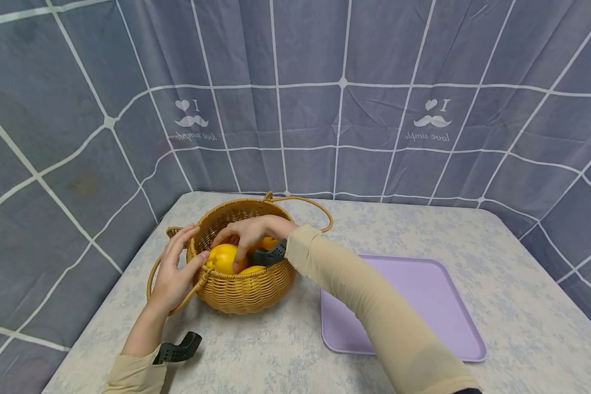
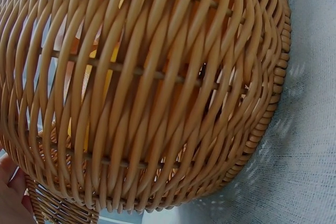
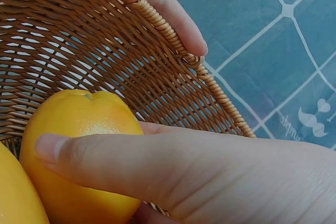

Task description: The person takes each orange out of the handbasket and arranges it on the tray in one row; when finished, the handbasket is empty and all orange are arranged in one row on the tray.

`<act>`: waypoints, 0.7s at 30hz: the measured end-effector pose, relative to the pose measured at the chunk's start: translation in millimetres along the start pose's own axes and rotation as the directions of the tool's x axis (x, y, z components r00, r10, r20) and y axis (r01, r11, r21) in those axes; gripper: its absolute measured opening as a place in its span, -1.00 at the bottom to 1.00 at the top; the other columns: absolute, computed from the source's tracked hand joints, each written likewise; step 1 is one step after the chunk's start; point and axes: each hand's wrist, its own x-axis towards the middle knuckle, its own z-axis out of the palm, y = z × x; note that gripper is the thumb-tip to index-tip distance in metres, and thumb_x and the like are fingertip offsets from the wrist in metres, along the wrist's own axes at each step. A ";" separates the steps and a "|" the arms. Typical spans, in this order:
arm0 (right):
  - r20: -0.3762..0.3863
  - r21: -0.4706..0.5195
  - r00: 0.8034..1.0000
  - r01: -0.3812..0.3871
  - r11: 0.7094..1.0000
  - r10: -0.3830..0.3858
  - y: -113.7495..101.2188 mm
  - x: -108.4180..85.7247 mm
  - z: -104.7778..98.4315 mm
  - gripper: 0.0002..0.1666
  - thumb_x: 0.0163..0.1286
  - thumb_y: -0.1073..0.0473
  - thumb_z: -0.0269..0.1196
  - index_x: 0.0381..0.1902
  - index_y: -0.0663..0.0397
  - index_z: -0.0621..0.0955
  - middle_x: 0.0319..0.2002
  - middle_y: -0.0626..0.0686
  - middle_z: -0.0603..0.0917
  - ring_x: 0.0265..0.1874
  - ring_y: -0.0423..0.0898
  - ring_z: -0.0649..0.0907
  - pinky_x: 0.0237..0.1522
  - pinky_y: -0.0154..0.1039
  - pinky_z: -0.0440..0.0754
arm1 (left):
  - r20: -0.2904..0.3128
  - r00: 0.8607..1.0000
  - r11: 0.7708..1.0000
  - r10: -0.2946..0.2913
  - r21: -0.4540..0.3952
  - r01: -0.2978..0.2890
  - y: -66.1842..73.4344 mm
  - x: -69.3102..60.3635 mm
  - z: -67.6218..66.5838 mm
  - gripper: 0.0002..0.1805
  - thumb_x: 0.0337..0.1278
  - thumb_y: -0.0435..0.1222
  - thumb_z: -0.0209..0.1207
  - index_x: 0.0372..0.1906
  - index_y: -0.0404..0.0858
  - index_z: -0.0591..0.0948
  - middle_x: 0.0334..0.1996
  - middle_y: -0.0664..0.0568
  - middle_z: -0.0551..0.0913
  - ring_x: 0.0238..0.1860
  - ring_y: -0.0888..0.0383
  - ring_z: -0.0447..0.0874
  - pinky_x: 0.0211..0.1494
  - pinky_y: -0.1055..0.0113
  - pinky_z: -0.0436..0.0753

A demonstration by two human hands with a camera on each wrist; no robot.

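Observation:
A round wicker basket point(image 1: 246, 290) stands on the table with several yellow fruits inside. My right hand point(image 1: 253, 232) reaches into it and grips a yellow fruit point(image 1: 224, 258). In the right wrist view the thumb lies across this smooth fruit point(image 3: 84, 108), which has a lobed, dimpled top; the other fingers are mostly hidden behind it. A second yellow fruit point(image 3: 16, 187) is beside it. My left hand point(image 1: 172, 276) holds the basket's left rim, thumb at the rim and fingers outside. The left wrist view is mostly filled by the woven wall point(image 2: 157, 87).
A flat lilac tray point(image 1: 423, 284) lies to the right of the basket, partly under my right forearm. Looped wicker handles point(image 1: 310, 202) stick out at the basket's sides. A grey checked curtain point(image 1: 310, 120) hangs behind and beside the table point(image 1: 276, 350).

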 end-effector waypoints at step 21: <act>-0.012 0.015 0.998 0.054 0.998 -0.054 0.6 -2.2 -1.6 -0.13 -0.07 0.21 0.50 0.24 -0.21 0.43 0.12 -0.13 0.36 -0.03 -0.13 0.47 -0.06 -0.31 0.52 | -0.003 1.000 1.000 0.011 0.006 -0.011 2.1 -0.2 0.3 -0.42 0.23 -0.32 0.14 0.35 -0.25 0.31 0.40 -0.03 0.10 0.40 -0.10 -0.10 0.25 -0.35 -0.06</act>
